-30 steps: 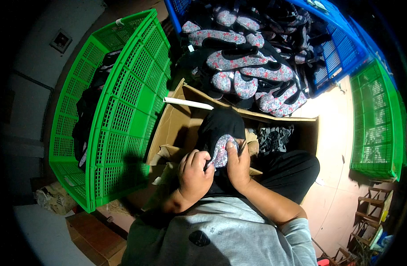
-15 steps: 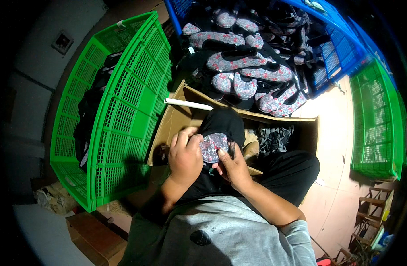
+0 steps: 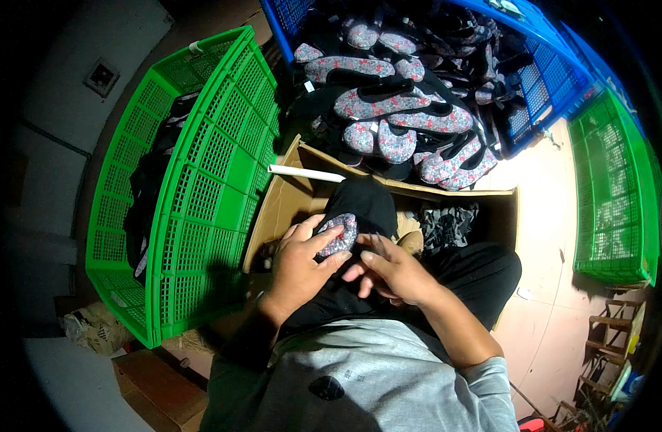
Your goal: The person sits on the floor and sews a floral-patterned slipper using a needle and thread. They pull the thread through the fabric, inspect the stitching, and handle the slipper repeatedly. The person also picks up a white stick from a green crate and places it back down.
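A grey, red-flowered fabric shoe point(image 3: 347, 229) rests over my black-trousered knee, its rounded toe part showing. My left hand point(image 3: 302, 259) lies over it, gripping it with fingers across the floral cloth and thumb at its near edge. Just to the right, my right hand point(image 3: 396, 270) is apart from the shoe, its fingers loosely spread with nothing visible in them. The rest of the shoe is hidden by the left hand and merges with the dark trousers.
A cardboard box point(image 3: 457, 189) surrounds my knees, with grey patterned cloth point(image 3: 450, 227) inside and a white tube point(image 3: 306, 173) across its corner. Beyond, a blue crate point(image 3: 554, 79) holds many floral shoes point(image 3: 396, 140). Green crates point(image 3: 223, 158) stand left and right.
My right hand has let go of the shoe and drawn slightly right, fingers opening. My left hand has shifted over the shoe, which has turned and now shows less of its floral face.
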The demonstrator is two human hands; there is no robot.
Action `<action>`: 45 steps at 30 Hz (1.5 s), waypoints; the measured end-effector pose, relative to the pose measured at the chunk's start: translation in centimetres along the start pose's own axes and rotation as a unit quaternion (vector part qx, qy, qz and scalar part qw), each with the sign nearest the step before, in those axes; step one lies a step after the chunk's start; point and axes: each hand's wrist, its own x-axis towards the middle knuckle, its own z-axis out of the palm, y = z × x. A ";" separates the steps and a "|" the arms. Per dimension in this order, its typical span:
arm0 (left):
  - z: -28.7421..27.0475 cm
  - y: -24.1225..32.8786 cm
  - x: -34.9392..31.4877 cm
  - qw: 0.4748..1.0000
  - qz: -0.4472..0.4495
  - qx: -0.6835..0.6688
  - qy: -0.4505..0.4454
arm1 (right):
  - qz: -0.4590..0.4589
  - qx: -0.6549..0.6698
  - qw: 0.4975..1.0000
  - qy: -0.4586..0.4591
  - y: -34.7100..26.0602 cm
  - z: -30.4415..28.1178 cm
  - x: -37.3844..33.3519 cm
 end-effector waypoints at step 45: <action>6.2 -10.4 7.2 0.948 0.021 0.315 0.036 | -0.182 -0.372 0.900 0.134 3.3 -0.3 4.0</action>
